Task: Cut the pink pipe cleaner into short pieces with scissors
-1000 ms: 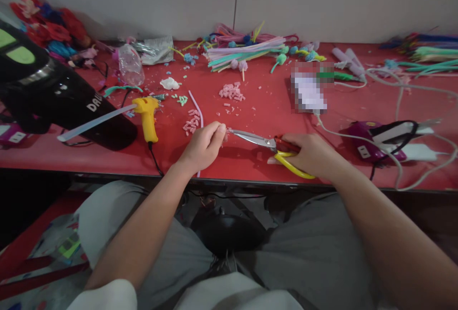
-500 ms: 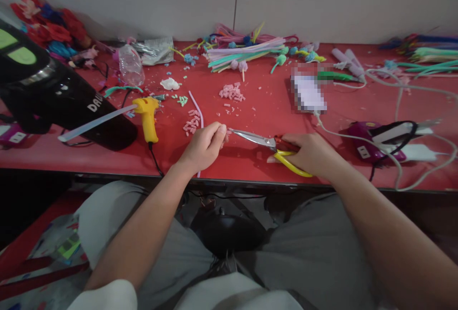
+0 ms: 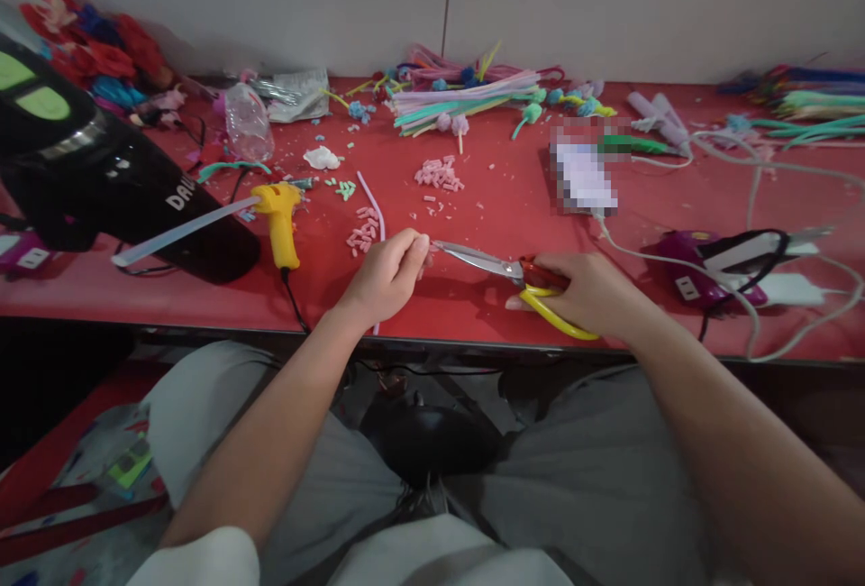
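My left hand (image 3: 385, 278) is closed in a pinch on a thin pink pipe cleaner (image 3: 377, 328), whose lower end hangs below the fist at the table's front edge. My right hand (image 3: 589, 293) grips the yellow and red handles of a pair of scissors (image 3: 501, 272). The steel blades point left, with their tips right at my left fingertips. Small pink cut pieces (image 3: 363, 230) lie on the red table (image 3: 487, 207) just beyond my left hand, and a second heap (image 3: 438, 174) lies farther back.
A yellow glue gun (image 3: 278, 221) with a long glue stick lies to the left, beside a black device (image 3: 95, 180). Bundled coloured pipe cleaners (image 3: 459, 92) line the back. A phone (image 3: 582, 173), white cables (image 3: 750, 198) and a purple device (image 3: 703, 263) are on the right.
Hardly anything has moved; both hands stay in place, with the scissors' tips still at my left fingertips.
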Available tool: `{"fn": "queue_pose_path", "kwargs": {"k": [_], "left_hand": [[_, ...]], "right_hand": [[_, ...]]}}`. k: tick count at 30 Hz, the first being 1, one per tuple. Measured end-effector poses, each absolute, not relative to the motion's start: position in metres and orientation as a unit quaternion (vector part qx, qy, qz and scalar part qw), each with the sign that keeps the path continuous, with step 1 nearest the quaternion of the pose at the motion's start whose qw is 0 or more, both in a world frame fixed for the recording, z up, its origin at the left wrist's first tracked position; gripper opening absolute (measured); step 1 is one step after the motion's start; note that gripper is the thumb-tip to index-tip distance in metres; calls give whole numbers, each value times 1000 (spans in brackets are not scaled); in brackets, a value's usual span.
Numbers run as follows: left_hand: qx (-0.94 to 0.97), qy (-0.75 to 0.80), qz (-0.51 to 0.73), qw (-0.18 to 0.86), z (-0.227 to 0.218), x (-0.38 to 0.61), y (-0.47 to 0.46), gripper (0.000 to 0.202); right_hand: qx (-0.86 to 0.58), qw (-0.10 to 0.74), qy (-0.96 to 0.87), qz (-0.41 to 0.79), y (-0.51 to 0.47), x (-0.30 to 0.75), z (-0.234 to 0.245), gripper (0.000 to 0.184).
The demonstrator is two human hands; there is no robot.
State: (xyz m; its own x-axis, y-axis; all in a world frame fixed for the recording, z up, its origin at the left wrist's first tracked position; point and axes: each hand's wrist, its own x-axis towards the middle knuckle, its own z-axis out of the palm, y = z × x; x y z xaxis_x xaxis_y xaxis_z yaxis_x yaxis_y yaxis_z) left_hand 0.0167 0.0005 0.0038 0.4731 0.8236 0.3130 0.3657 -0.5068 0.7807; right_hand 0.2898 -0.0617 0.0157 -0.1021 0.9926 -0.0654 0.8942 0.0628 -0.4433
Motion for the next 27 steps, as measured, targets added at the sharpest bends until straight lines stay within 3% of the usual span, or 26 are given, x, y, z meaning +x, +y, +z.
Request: {"fn": "queue_pose_path", "kwargs": {"k": [27], "left_hand": [[796, 366, 372, 305, 4, 16, 1, 32]], "right_hand": [[-646, 149, -718, 215, -62, 291, 15, 61]]}}
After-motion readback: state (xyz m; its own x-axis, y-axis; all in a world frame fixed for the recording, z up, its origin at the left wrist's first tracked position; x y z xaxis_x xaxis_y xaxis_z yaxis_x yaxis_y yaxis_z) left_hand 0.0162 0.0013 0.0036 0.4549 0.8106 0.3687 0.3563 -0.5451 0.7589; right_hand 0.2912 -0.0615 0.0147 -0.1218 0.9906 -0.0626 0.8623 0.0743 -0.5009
